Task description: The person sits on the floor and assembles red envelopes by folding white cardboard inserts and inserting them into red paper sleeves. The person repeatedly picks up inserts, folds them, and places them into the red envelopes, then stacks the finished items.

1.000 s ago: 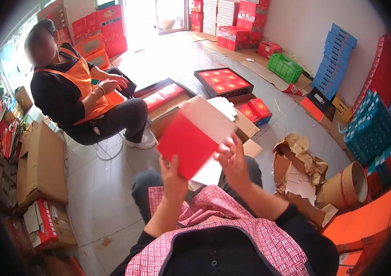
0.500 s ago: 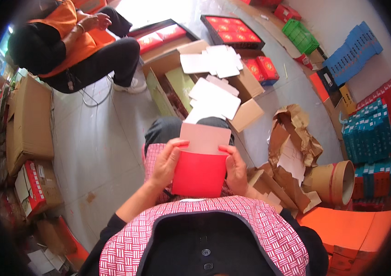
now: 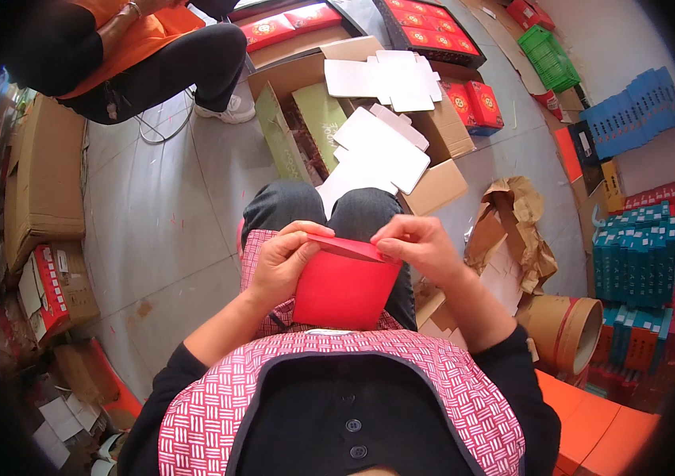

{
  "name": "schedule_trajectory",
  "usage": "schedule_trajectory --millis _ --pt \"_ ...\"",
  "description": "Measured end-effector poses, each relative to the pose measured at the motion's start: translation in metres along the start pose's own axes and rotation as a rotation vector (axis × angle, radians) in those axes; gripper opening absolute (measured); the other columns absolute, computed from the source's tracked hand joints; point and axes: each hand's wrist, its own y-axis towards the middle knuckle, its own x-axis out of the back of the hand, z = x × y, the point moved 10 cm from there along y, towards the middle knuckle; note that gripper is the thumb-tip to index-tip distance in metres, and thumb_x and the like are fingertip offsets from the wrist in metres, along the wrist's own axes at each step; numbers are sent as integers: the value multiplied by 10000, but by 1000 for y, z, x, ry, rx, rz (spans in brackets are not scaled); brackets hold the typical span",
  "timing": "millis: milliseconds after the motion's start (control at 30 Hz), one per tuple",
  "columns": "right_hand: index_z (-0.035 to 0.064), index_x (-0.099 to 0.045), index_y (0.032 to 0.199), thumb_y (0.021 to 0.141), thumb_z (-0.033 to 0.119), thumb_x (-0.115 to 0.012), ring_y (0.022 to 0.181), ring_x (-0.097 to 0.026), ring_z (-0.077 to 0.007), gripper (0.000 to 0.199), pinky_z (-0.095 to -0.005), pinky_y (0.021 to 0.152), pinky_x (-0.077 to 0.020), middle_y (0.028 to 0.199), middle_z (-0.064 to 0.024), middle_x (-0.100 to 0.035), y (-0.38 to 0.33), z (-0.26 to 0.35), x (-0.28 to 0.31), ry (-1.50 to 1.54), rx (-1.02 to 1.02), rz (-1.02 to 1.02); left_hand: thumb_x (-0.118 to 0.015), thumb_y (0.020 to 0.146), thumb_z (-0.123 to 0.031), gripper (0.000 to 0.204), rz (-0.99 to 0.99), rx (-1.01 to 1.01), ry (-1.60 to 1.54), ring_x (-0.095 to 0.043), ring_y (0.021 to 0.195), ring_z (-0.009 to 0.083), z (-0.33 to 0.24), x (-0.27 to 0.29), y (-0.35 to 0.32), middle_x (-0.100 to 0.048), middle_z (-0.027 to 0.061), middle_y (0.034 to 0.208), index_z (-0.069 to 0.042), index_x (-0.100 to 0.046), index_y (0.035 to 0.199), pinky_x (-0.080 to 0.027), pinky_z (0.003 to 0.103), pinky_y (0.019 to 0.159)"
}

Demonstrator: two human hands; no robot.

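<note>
A red paperboard box (image 3: pixel 345 289) lies in my lap, its plain red face toward me. At its far edge a red flap (image 3: pixel 345 244) is bent toward me, with a narrow dark gap beneath it. My left hand (image 3: pixel 283 262) pinches the box's upper left corner between thumb and fingers. At the upper right corner, my right hand (image 3: pixel 417 244) grips the flap's end with bent fingers. Just past my knees, flat white die-cut cardboard blanks (image 3: pixel 381 147) lie spread over an open brown carton (image 3: pixel 274 143).
A person in an orange vest (image 3: pixel 155 47) sits at the far left. Black trays of red boxes (image 3: pixel 432 32) stand at the back. Crumpled brown paper (image 3: pixel 512 230), a cardboard tube (image 3: pixel 563 329) and stacked teal boxes (image 3: pixel 635 258) are on the right. A large carton (image 3: pixel 48 174) stands left.
The box's flap, upright with its pale inside showing, is now bent down toward me. My right hand has risen to its upper right corner. The view has shifted slightly.
</note>
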Motion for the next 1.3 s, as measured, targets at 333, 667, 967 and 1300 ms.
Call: schedule_trajectory --millis 333,667,967,1300 --pt "48 -666 1058 778 73 -693 756 -586 -52 282 -243 676 -498 912 -39 -673 33 14 -26 -197 -67 187 -515 909 -1 260 -77 -97 -313 -533 1071 180 5 -2 -3 -483 122 1217 -30 -443 1158 -415 296 945" --pt "56 -678 1046 777 3 -636 889 -655 -199 277 -283 780 -505 1000 -128 -674 29 23 -28 -343 251 118 -664 809 -45 345 35 -249 376 -412 1232 300 -13 -9 -7 -397 163 1289 -60 -505 1115 -354 389 1024" --pt "-23 -663 963 839 -7 -600 926 -598 -154 140 -269 828 -472 1027 -101 -629 18 -5 8 157 160 -225 -662 761 17 286 -33 -147 445 -508 1036 254 -3 -12 -1 -518 124 1081 -33 -534 1011 -395 328 914" --pt "-14 -626 874 870 -3 -585 941 -573 -148 43 -284 872 -445 1001 -97 -616 -34 -43 12 259 173 -567 -684 762 -14 359 -71 -126 399 -512 985 222 5 -6 -6 -513 113 1065 -52 -487 1060 -402 316 892"
